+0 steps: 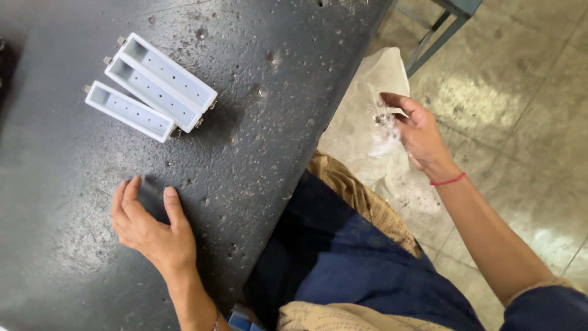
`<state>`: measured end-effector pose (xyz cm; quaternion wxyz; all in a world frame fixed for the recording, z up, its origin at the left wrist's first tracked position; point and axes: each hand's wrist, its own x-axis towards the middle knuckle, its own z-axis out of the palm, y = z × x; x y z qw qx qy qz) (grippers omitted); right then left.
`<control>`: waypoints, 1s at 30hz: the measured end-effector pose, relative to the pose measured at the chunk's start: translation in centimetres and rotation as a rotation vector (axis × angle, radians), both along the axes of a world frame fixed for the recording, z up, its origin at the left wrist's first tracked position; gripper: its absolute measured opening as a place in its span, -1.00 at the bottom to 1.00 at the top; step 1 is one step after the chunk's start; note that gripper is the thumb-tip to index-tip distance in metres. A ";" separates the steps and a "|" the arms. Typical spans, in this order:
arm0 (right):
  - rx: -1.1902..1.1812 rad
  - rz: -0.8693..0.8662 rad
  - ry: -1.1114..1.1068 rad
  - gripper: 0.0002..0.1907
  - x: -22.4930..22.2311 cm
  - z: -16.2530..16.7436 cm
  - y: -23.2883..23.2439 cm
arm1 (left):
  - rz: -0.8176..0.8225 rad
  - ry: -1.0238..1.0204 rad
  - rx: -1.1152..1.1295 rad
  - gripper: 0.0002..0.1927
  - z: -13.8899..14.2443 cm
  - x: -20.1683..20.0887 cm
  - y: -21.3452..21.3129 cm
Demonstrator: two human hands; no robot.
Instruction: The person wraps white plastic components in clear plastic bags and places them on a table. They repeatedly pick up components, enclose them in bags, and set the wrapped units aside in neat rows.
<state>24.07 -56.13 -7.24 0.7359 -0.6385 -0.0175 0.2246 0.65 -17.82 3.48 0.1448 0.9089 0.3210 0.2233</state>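
- Dark, pitted worktable [257, 73] filling the upper left, scuffed and speckled with pale flecks; beyond its slanting near edge, a shiny tiled floor [520, 122].
- Off that table edge, over the floor: right hand [416, 132], fingers curled around small shiny metal bits [384, 119] inside a clear plastic bag [373, 104]; grip loose but closed on bag and bits together.
- Too small and glinting to tell what the bits are, or how many.
- Bag draped down below the hand, pale and crumpled, its lower part lost behind a blue-clad lap [343, 257].
- Red thread [448, 180] round the right wrist.
- Well in from the table edge: left hand [150, 224] flat on the surface, palm down, fingers spread, grasping nothing.
- Farther up the table from that hand, well apart from it: three long white open trays [153, 92] with rows of small holes in their floors, two pressed side by side, the third just beside them and offset; small metal latches at the ends.
- Bare table between trays and left hand, and from the trays out to the edge.
- Top right, a blue-grey metal frame leg [438, 30], cut off by the picture's border.
- Left forearm cut off at the bottom border; table's far left corner dim.
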 end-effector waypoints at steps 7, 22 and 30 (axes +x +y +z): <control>-0.033 0.107 -0.101 -0.27 -0.4 6.7 0.6 | -0.055 -0.152 -0.063 -0.51 0.1 -1.0 0.7; -1.189 0.701 -0.546 -0.70 -3.9 -15.5 10.7 | -0.082 -0.060 -0.005 -0.59 -0.5 -2.3 0.6; -1.170 0.612 -0.325 -0.68 -0.8 -15.0 10.6 | -0.032 0.029 0.035 -0.62 -0.3 -1.4 0.1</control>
